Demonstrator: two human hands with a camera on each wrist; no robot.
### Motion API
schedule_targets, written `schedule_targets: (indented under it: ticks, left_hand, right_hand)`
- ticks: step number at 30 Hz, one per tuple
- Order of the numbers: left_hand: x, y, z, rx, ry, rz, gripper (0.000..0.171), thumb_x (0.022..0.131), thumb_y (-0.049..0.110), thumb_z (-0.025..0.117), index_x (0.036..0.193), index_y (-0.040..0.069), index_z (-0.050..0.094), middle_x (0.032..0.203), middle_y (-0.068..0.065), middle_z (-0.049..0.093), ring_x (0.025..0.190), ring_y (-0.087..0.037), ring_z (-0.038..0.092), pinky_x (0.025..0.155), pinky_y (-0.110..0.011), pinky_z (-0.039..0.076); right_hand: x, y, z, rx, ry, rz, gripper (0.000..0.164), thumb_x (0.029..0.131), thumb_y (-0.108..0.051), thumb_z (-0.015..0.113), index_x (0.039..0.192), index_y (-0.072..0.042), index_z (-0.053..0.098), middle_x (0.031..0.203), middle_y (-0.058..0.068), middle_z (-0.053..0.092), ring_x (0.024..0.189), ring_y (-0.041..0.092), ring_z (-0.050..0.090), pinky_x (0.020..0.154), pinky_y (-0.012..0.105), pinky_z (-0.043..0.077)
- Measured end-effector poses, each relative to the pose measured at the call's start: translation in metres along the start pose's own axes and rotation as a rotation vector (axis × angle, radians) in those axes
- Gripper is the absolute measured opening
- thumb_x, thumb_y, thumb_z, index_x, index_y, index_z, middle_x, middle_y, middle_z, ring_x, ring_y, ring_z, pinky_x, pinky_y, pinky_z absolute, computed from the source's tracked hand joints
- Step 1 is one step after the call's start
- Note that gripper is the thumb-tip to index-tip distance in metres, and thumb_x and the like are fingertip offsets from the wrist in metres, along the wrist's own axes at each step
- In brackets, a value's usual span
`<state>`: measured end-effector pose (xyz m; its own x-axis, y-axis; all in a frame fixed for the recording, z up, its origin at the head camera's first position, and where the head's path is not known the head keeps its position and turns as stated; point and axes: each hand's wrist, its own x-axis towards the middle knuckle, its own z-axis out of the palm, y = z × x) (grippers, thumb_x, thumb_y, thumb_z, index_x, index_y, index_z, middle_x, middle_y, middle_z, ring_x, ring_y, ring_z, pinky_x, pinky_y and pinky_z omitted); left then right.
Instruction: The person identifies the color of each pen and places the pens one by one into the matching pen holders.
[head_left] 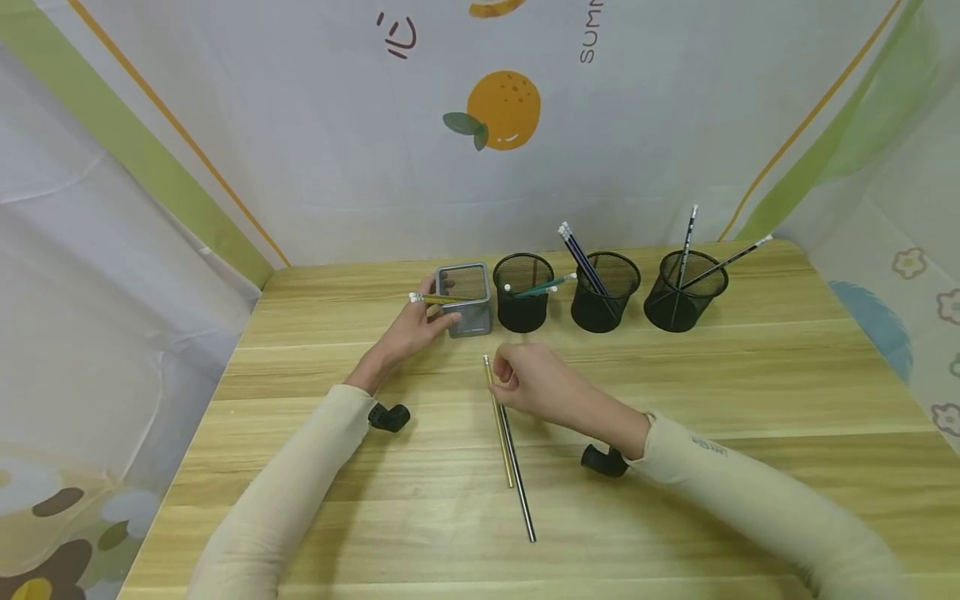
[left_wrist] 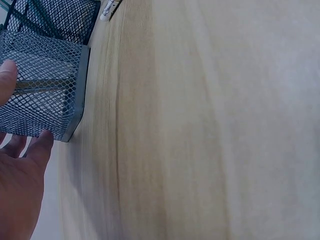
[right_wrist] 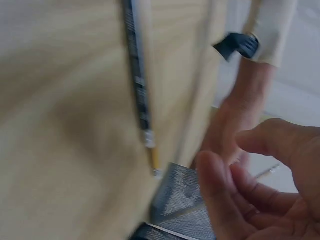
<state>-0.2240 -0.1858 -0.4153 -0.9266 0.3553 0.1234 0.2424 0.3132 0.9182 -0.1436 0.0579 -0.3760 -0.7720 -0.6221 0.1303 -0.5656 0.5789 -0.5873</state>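
My left hand (head_left: 420, 321) grips a grey square mesh pencil holder (head_left: 472, 318), thumb on its near side and fingers around its left and far sides. A gold pencil (head_left: 450, 298) leans in it, its eraser end sticking out to the left. In the left wrist view the mesh wall (left_wrist: 40, 110) lies between thumb and fingers. My right hand (head_left: 540, 379) hovers with bent fingers over a gold pencil (head_left: 501, 433) and a black pencil (head_left: 519, 479) on the table. In the right wrist view, thumb and fingertips are apart with nothing between them.
Three round black mesh holders stand in a row right of the grey one: one with green pencils (head_left: 522, 312), one with dark blue pencils (head_left: 600, 312), one with black pencils (head_left: 671, 312). The wooden table (head_left: 360, 517) ends at a printed curtain (head_left: 360, 192).
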Motion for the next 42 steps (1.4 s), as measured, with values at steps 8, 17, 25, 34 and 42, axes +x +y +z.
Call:
schedule_targets:
  ticks: [8, 17, 25, 34, 42]
  left_hand:
    - [0.002, -0.003, -0.001, 0.0, -0.011, -0.012, 0.074, 0.1, -0.003, 0.062, 0.16, 0.004, 0.018, 0.156, -0.025, 0.028, 0.145, -0.044, 0.027, 0.115, -0.051, 0.035]
    - [-0.008, 0.029, 0.001, -0.001, -0.02, -0.037, 0.07, 0.1, -0.005, 0.061, 0.156, -0.005, 0.019, 0.154, -0.031, 0.029, 0.143, -0.048, 0.028, 0.114, -0.049, 0.036]
    - [-0.008, 0.03, 0.001, -0.006, -0.019, -0.033, 0.07, 0.1, -0.005, 0.061, 0.156, -0.006, 0.018, 0.154, -0.032, 0.028, 0.143, -0.049, 0.027, 0.115, -0.051, 0.035]
    - [-0.008, 0.029, 0.0, 0.009, -0.019, -0.035, 0.071, 0.1, -0.004, 0.062, 0.156, -0.005, 0.019, 0.154, -0.031, 0.029, 0.144, -0.047, 0.027, 0.115, -0.051, 0.035]
    - [-0.009, 0.032, 0.0, 0.007, -0.023, -0.044, 0.07, 0.1, -0.003, 0.061, 0.157, -0.002, 0.02, 0.155, -0.031, 0.028, 0.144, -0.047, 0.026, 0.115, -0.051, 0.035]
  right_hand:
    - [-0.017, 0.008, 0.018, -0.115, -0.078, 0.057, 0.027, 0.082, -0.013, 0.082, 0.073, -0.008, 0.057, 0.061, -0.006, 0.048, 0.057, 0.011, 0.046, 0.049, 0.023, 0.039]
    - [-0.02, 0.011, 0.028, -0.142, -0.155, 0.054, 0.041, 0.085, -0.013, 0.081, 0.063, -0.012, 0.046, 0.059, -0.005, 0.037, 0.055, 0.011, 0.032, 0.045, 0.022, 0.027]
    - [-0.016, 0.008, 0.031, -0.187, -0.166, 0.077, 0.034, 0.086, -0.017, 0.081, 0.069, -0.009, 0.053, 0.059, -0.003, 0.041, 0.055, 0.011, 0.035, 0.043, 0.023, 0.03]
    - [-0.006, 0.002, 0.034, -0.236, -0.25, 0.132, 0.027, 0.078, -0.004, 0.077, 0.069, -0.009, 0.052, 0.063, 0.0, 0.047, 0.055, 0.015, 0.04, 0.044, 0.026, 0.038]
    - [-0.007, 0.004, 0.029, -0.211, -0.281, 0.171, 0.025, 0.077, 0.001, 0.073, 0.067, -0.01, 0.052, 0.061, -0.001, 0.045, 0.056, 0.016, 0.04, 0.045, 0.027, 0.037]
